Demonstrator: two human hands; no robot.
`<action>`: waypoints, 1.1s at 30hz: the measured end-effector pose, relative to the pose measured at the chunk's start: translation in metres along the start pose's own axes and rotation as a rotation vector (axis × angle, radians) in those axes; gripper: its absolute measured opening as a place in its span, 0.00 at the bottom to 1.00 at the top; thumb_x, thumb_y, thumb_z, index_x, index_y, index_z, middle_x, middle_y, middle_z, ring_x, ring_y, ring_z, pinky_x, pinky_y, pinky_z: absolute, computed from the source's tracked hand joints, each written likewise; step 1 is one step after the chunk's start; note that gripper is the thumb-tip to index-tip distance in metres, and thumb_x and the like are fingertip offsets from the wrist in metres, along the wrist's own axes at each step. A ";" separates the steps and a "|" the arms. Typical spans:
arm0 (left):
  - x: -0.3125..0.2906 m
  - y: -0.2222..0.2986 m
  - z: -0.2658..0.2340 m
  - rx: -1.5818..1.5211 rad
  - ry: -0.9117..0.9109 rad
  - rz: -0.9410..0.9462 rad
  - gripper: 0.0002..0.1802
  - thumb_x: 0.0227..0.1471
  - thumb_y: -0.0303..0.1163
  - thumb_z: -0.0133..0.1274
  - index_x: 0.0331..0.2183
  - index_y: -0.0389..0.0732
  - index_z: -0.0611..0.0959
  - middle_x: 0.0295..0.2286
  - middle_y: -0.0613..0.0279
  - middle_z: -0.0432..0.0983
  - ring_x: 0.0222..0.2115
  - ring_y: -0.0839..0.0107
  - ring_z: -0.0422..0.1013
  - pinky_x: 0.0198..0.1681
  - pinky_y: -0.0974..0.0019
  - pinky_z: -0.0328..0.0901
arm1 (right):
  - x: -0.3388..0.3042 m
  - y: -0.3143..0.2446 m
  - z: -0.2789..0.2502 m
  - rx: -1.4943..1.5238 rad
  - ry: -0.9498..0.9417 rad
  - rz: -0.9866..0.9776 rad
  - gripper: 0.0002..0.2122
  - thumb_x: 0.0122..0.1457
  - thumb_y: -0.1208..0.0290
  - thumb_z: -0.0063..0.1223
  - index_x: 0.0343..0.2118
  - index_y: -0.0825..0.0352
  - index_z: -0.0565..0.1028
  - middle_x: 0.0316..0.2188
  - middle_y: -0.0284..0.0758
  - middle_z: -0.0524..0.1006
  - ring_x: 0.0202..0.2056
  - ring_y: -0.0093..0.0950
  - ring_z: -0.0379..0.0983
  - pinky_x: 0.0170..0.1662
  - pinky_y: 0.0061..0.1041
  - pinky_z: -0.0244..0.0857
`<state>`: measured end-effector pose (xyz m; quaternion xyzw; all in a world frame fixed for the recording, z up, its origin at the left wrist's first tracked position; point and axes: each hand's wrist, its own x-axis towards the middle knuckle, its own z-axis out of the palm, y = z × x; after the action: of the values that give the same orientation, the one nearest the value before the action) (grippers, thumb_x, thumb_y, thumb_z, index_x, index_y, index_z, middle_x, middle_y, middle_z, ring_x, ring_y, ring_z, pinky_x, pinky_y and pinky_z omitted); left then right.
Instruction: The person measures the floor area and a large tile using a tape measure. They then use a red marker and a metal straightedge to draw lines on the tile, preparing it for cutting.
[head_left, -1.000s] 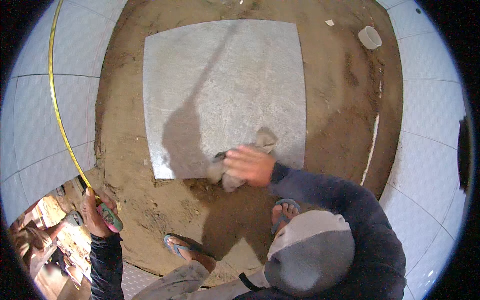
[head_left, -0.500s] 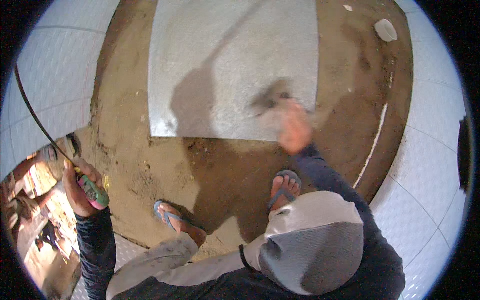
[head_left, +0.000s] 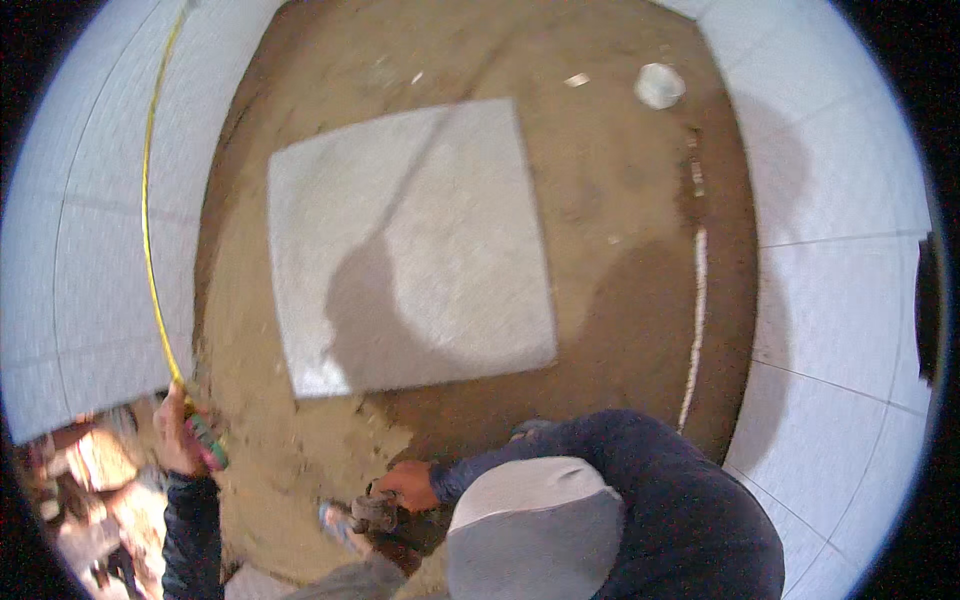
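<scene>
My left hand (head_left: 180, 440) is wrapped round a green and pink tape measure (head_left: 208, 446). From it a yellow blade (head_left: 148, 220) runs out in a curve over the pale tiles at the left. Low in the middle, my right hand (head_left: 408, 487) grips a grey-brown, blocky object (head_left: 375, 512); its kind cannot be made out. A pale square slab (head_left: 460, 240) lies on the brown, sandy bed, beyond both hands. Close to the right hand is a foot in a sandal (head_left: 338, 522), partly hidden. A rounded white-and-grey cloth shape (head_left: 545, 530) covers part of the right arm.
Pale tiles (head_left: 840, 310) with joint lines border the bed at both sides. A white cup-like container (head_left: 660, 87) stands at the far right. Nearer, a thin white strip (head_left: 697, 320) runs along the bed. Cluttered, brightly lit items (head_left: 100, 490) lie at the lower left.
My right hand has come back from the slab's near right corner to beside the foot, holding its object. The tape's blade now shows its yellow face. The whole view has shifted and turned.
</scene>
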<state>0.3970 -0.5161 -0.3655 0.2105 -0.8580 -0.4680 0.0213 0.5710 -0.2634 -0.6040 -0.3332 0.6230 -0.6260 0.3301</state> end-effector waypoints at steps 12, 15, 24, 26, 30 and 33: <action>0.104 0.133 0.159 0.285 -0.755 0.214 0.27 0.59 0.49 0.49 0.16 0.40 0.77 0.14 0.69 0.69 0.17 0.78 0.65 0.23 0.70 0.58 | -0.223 -0.071 -0.219 -0.071 0.627 0.387 0.20 0.59 0.56 0.53 0.48 0.65 0.75 0.31 0.37 0.79 0.28 0.23 0.74 0.31 0.29 0.69; 0.089 0.125 0.220 0.228 -0.848 0.252 0.26 0.58 0.48 0.50 0.16 0.39 0.77 0.14 0.69 0.69 0.17 0.77 0.65 0.22 0.70 0.58 | -0.279 -0.086 -0.202 -0.111 0.668 0.647 0.18 0.58 0.56 0.54 0.45 0.66 0.76 0.29 0.37 0.79 0.25 0.23 0.74 0.31 0.29 0.69; 0.117 0.101 0.349 0.314 -1.147 0.559 0.31 0.54 0.57 0.48 0.15 0.41 0.79 0.14 0.65 0.71 0.18 0.73 0.65 0.26 0.64 0.59 | -0.353 -0.107 -0.147 -0.726 0.823 0.906 0.22 0.54 0.54 0.57 0.46 0.66 0.76 0.39 0.45 0.79 0.45 0.43 0.74 0.50 0.40 0.66; 0.136 0.086 0.375 0.307 -1.158 0.597 0.33 0.54 0.60 0.47 0.14 0.42 0.79 0.13 0.65 0.71 0.17 0.72 0.65 0.25 0.63 0.59 | -0.337 -0.113 -0.153 -0.931 0.927 0.934 0.23 0.54 0.51 0.56 0.46 0.66 0.77 0.41 0.46 0.78 0.48 0.45 0.72 0.52 0.42 0.65; 0.112 0.091 0.402 0.325 -1.284 0.583 0.32 0.54 0.58 0.48 0.14 0.42 0.79 0.13 0.64 0.71 0.18 0.72 0.66 0.25 0.64 0.59 | -0.337 -0.124 -0.191 -0.783 1.192 0.949 0.20 0.56 0.54 0.56 0.43 0.67 0.77 0.34 0.44 0.80 0.38 0.40 0.77 0.42 0.36 0.70; 0.102 0.065 0.356 0.272 -1.361 0.375 0.31 0.55 0.56 0.49 0.14 0.41 0.79 0.13 0.64 0.71 0.18 0.73 0.67 0.25 0.65 0.60 | -0.305 -0.146 -0.236 -0.392 1.236 0.895 0.12 0.57 0.63 0.55 0.37 0.67 0.78 0.24 0.33 0.79 0.25 0.26 0.76 0.29 0.25 0.69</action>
<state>0.1985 -0.2417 -0.5284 -0.2781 -0.7534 -0.3729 -0.4648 0.5465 0.1219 -0.4604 0.3056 0.8676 -0.3842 0.0795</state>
